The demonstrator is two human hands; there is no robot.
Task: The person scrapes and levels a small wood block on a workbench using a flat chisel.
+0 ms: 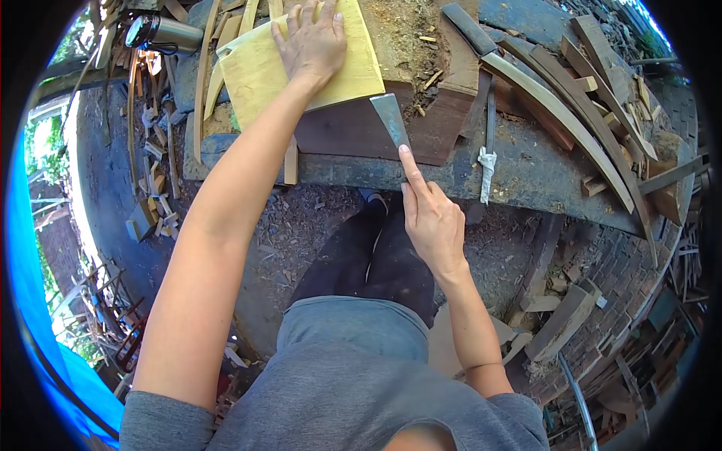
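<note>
My left hand (pixel 310 43) lies flat with fingers spread on a yellow sheet (pixel 259 83) at the top of the head view. Beneath the sheet is a thick dark-brown wooden block (pixel 338 134) on the workbench. In my right hand (pixel 436 222) is a putty knife (pixel 389 120), its index finger stretched along the tool toward the blade. The blade points away from me over the block, its wide edge close by the sheet's lower right corner. My palm and fingers hide the handle.
Curved wooden strips (pixel 556 113) are piled at the bench's right. A tool with a white-wrapped handle (pixel 486 174) lies near the front edge of the workbench (pixel 526 177). Wood chips (pixel 429 79) litter the block's surface. A metal flask (pixel 165 34) lies at upper left.
</note>
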